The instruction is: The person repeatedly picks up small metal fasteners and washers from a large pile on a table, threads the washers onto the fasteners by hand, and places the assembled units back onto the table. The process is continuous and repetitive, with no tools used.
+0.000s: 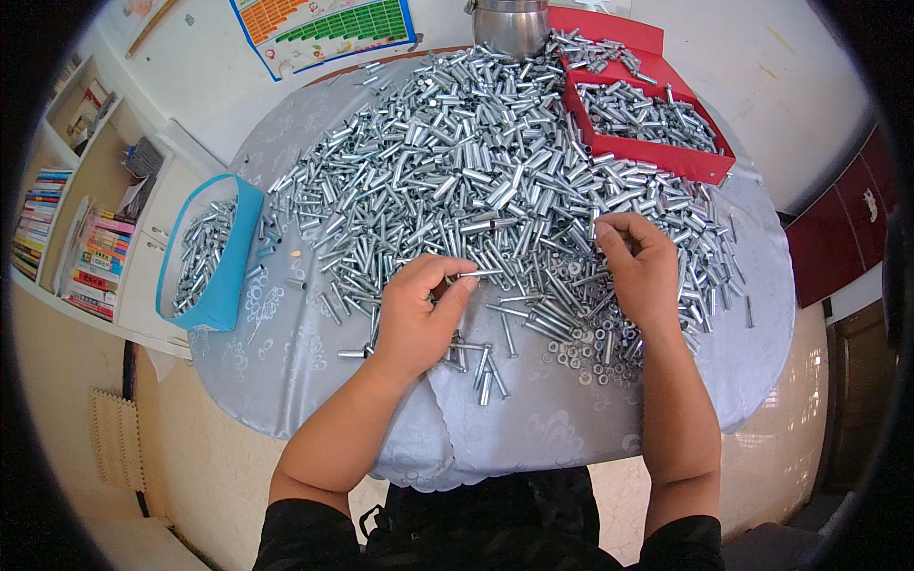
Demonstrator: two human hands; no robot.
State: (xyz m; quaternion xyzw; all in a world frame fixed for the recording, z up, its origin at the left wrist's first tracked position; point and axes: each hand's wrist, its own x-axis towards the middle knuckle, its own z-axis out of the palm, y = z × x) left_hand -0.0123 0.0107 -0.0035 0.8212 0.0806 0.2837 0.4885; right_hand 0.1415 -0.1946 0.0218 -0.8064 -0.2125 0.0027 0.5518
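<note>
Well, the left hand (419,312) pinches a slim, silvery bolt (486,273), partly hidden; what the right hand (644,271) grips, I can't tell.

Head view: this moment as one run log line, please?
left hand: pinching slim metal piece; right hand: at metal pile, hold unclear; washers: beside right wrist; blue bin: left of pile; red box: back right

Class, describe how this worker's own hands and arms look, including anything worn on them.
The left hand and right hand are ungloved, with no watch or bracelet visible at either wrist. Both forearms are uncovered. Plain black short sleeves end near the elbows, and no marking shows on them.
</note>
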